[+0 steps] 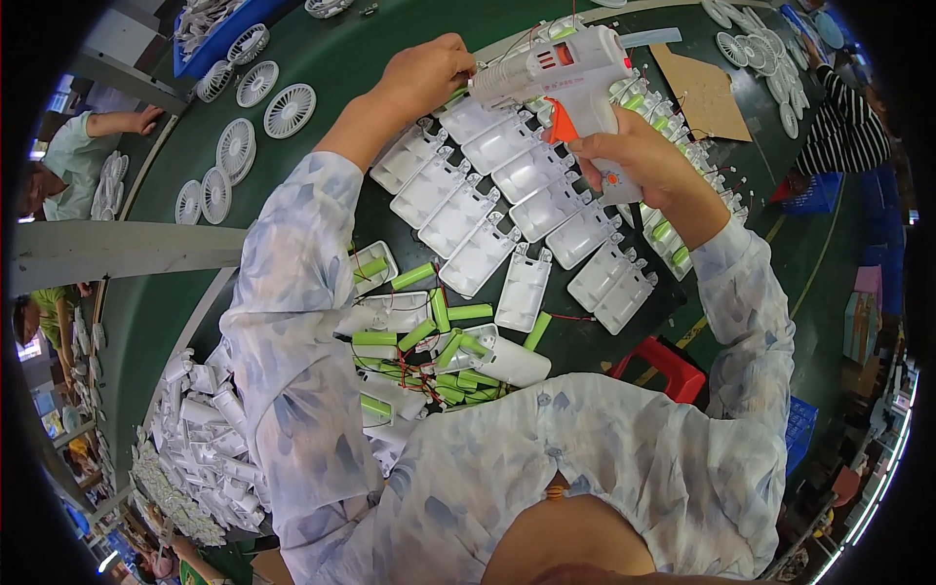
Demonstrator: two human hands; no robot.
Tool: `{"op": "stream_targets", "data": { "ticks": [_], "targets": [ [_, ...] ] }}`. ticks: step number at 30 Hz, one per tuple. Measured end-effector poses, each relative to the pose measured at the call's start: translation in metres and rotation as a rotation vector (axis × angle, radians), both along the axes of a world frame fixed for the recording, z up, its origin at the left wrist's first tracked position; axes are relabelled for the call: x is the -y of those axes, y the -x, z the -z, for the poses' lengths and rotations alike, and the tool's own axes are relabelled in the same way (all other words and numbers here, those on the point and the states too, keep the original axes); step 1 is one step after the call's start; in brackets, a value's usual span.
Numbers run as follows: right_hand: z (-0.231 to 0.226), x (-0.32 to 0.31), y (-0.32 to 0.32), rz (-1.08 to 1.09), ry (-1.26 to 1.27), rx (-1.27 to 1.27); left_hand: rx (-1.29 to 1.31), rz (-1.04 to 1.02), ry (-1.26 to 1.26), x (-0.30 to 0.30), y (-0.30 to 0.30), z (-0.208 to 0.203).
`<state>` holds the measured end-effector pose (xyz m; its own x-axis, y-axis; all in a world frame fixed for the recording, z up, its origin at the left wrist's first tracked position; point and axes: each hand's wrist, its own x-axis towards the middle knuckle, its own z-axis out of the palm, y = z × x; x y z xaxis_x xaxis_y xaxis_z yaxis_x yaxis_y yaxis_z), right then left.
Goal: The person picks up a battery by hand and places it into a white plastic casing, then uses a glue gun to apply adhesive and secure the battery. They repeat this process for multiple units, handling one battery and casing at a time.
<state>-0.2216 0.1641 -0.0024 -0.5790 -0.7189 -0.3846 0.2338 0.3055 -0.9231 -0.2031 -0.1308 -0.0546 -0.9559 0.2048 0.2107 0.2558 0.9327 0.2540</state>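
Note:
My right hand (639,161) is wrapped round a white glue gun (570,68) with an orange trigger. Its front end points left, toward my left hand (424,76). The left hand's fingers are pinched together close to that front end, over the top of the white plastic casings (478,122); what they hold, if anything, is hidden. These open casings lie in slanting rows under both hands. Nearer to me, loose green cylindrical batteries (419,336) with thin red and black wires are heaped among more casings.
A pile of white plastic parts (210,429) lies at the lower left. White slotted round covers (291,110) and a blue bin (219,34) are at the far left. Finished-looking rows with batteries (673,229) and cardboard (697,93) are rightward. Other people work at both sides.

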Motion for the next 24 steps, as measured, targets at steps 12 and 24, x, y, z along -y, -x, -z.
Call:
{"op": "stream_targets", "data": {
  "ticks": [12, 24],
  "targets": [
    [0.000, 0.001, -0.001, 0.027, 0.023, -0.015, -0.088, -0.161, -0.226, 0.016, -0.036, -0.023],
    [0.009, 0.011, 0.002, 0.044, 0.028, -0.072, 0.328, 0.068, 0.040, -0.047, -0.200, -0.060]
  ]
}}
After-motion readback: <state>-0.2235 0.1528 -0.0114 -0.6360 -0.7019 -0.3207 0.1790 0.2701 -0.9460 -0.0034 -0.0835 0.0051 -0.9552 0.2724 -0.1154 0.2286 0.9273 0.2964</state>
